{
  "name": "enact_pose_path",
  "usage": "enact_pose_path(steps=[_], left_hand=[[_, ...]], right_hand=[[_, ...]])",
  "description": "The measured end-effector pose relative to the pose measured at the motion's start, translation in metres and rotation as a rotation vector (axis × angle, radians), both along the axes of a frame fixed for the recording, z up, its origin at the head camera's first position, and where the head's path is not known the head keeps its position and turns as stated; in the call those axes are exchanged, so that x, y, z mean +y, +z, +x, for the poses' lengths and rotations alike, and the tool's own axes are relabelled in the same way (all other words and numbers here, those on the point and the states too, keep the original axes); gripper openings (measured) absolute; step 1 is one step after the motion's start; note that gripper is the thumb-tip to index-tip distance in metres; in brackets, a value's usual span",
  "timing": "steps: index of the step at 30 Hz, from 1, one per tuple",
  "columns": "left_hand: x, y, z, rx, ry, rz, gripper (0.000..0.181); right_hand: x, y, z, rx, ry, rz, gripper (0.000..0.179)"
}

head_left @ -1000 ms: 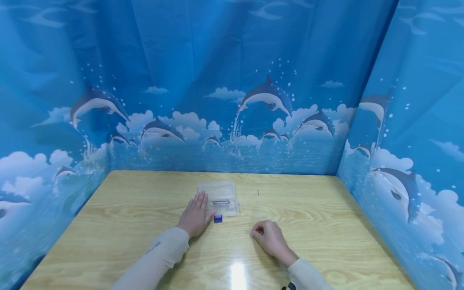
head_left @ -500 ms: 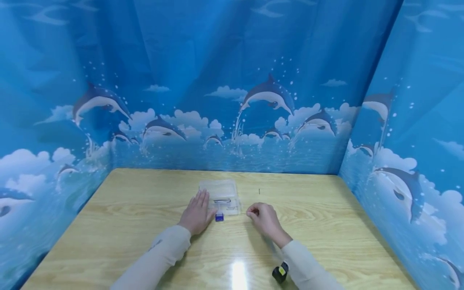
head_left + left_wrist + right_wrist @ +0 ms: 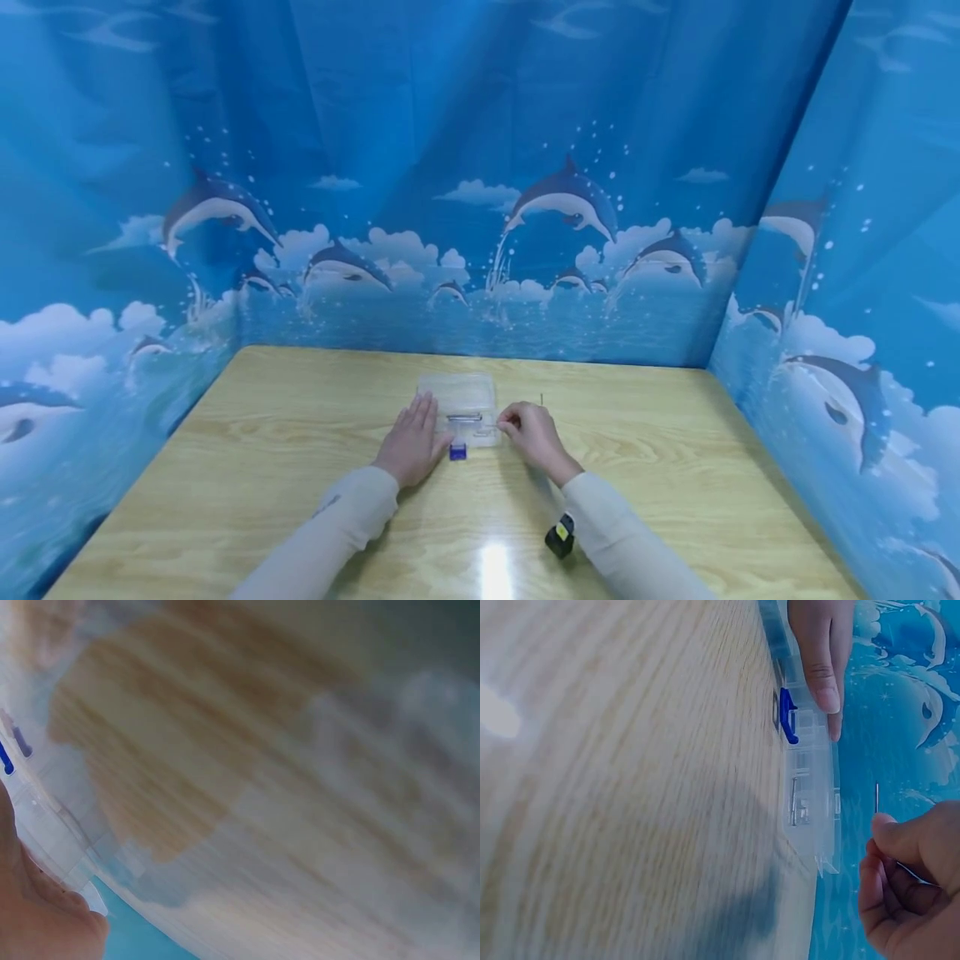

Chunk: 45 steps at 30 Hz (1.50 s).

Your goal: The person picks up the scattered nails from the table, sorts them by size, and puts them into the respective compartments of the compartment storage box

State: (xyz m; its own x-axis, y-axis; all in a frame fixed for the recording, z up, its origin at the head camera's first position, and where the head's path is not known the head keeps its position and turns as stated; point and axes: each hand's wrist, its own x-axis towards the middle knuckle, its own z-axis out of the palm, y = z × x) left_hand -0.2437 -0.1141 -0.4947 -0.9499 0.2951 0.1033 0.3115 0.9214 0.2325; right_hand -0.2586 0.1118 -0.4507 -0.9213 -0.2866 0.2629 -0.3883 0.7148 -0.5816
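Observation:
In the head view a clear plastic box (image 3: 483,439) lies with its lid (image 3: 457,383) folded back and a blue latch (image 3: 457,452) at its front. My left hand (image 3: 408,442) rests fingers extended along the box's left side, the thumb near the latch. My right hand (image 3: 531,432) is at the box's right edge. In the right wrist view its thumb and finger pinch a thin metal pin (image 3: 877,796), which points up past the fingertips, beside the box (image 3: 821,814). Silver metal pieces (image 3: 465,417) lie in the box's compartments.
Another thin dark pin (image 3: 542,399) is on the wooden table (image 3: 300,392), behind my right hand. A black wrist camera (image 3: 559,536) sits under the right sleeve. Blue curtains with dolphins (image 3: 570,196) enclose the table's back and sides.
My right hand has moved forward and left, from the table in front to the box's right edge, still pinching. My left hand has stayed against the box.

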Motion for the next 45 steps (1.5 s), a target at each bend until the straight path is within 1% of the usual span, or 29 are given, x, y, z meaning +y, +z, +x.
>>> enact_pose_path(steps=[6,8,13,21,25,31,34,39,45], left_hand=[[0.000,0.001,0.002,0.023,-0.021,0.038,0.070],[0.000,0.001,0.002,0.025,-0.017,0.020,0.070],[-0.001,0.002,0.002,0.020,-0.011,0.007,0.071],[-0.001,0.001,0.002,0.020,-0.008,0.008,0.070],[-0.001,0.001,0.001,0.015,0.000,0.004,0.071],[-0.001,0.001,0.001,0.021,-0.003,0.008,0.070],[-0.001,0.001,0.001,0.023,-0.003,0.006,0.070],[-0.001,0.001,0.001,0.015,0.002,0.003,0.071],[0.000,0.002,0.001,0.005,0.006,0.000,0.071]], right_hand=[[-0.005,-0.003,-0.006,-0.004,0.019,0.006,0.008],[-0.006,-0.003,-0.009,-0.009,0.024,0.017,0.007],[-0.010,-0.006,-0.013,-0.032,0.030,0.034,0.007],[-0.016,-0.011,-0.014,-0.004,0.059,0.018,0.008],[-0.021,-0.013,-0.016,-0.032,0.057,0.017,0.007],[-0.023,-0.014,-0.015,-0.075,0.037,0.011,0.006],[-0.022,-0.015,-0.014,-0.065,0.033,0.004,0.006],[-0.021,-0.017,-0.014,-0.022,0.031,0.000,0.006],[-0.021,-0.018,-0.013,-0.018,0.022,0.001,0.005]])
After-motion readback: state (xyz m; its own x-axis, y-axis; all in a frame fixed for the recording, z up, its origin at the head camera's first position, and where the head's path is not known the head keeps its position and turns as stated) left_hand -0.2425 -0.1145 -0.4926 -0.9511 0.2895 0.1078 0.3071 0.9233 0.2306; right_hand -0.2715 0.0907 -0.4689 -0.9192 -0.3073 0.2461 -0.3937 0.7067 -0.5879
